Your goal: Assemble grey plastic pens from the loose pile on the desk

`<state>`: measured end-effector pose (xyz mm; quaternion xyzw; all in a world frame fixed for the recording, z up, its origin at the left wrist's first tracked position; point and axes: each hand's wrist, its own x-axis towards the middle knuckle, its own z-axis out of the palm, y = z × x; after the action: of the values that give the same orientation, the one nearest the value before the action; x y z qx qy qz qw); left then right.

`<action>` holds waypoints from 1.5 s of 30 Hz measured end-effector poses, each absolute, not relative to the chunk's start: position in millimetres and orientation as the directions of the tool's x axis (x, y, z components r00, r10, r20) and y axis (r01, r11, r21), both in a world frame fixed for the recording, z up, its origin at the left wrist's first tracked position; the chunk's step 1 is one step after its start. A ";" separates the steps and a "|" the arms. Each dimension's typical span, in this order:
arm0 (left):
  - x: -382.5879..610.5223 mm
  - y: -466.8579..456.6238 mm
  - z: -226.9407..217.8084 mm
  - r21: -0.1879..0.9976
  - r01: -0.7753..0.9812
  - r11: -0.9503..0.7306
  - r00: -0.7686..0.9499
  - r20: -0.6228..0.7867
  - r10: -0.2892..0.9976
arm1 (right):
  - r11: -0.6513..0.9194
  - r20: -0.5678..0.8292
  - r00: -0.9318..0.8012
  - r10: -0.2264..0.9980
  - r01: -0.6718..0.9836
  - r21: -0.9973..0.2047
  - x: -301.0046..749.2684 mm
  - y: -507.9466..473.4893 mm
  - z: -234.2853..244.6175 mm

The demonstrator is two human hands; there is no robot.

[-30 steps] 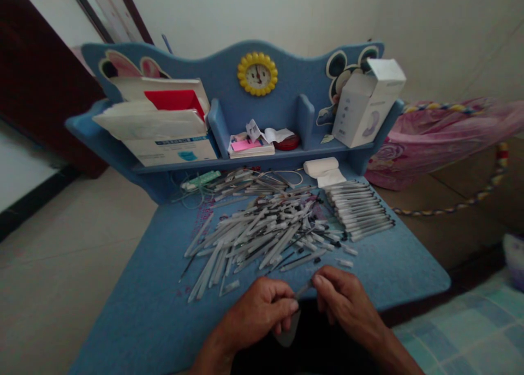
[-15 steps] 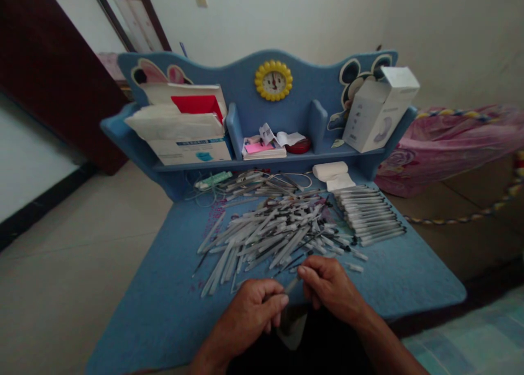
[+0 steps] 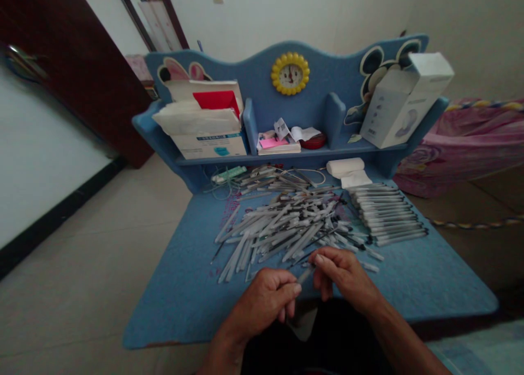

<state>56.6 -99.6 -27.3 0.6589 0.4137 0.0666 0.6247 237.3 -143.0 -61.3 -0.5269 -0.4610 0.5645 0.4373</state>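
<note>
Near the front edge of the blue desk [image 3: 176, 304], my left hand [image 3: 268, 301] pinches one end of a pen [image 3: 304, 275] with a pale, see-through barrel. At the pen's other end are the closed thumb and fingertips of my right hand [image 3: 344, 279]; they hide that tip. Just beyond both hands lies a loose heap of pen parts [image 3: 282, 227], clear barrels mixed with dark pieces and thin refills. Right of the heap, finished-looking pens [image 3: 388, 214] with dark ends lie side by side in a neat row. Small whitish caps [image 3: 370, 267] are beside my right hand.
A blue shelf with a yellow clock [image 3: 290, 73] backs the desk. It bears an open mask box [image 3: 208, 143], papers [image 3: 278, 146] and a white carton [image 3: 403, 105]. Below are a white paper roll [image 3: 346, 166], more pens [image 3: 274, 179] and a green-white corded item [image 3: 229, 174].
The camera view has turned, so the desk and shelf appear farther right. Both hands still hold the pen between them, in nearly the same pose.
</note>
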 end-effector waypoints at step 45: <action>52.7 -98.2 -43.3 0.873 0.309 0.378 0.661 -0.483 0.575 | -0.251 -0.255 -0.212 0.943 0.047 -0.967 244.6 -129.8 -58.3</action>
<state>52.7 -98.2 -43.3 0.5503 0.4016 0.0913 0.7263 244.6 -129.8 -58.3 -0.5076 -0.4877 0.6066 0.3695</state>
